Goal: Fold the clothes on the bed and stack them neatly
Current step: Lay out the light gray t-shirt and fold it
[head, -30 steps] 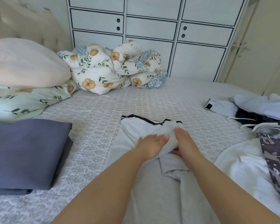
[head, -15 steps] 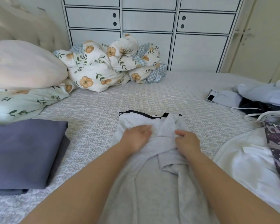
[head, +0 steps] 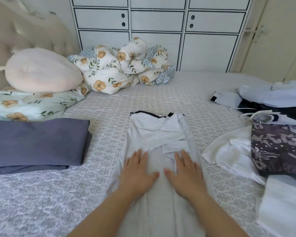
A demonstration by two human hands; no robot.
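Under my two palms lies the grey garment, in the middle of the bed. Its long axis runs from near to far, straight away from me, with the black-edged band at the far end and the rest running toward me out of view. My left hand and right hand rest flat and open on it, side by side, thumbs almost meeting (neither grips the cloth). Both are equally close to it. I think the next fold goes along this axis. Well to the left sits the folded blue cloth; at right, the unfolded clothes.
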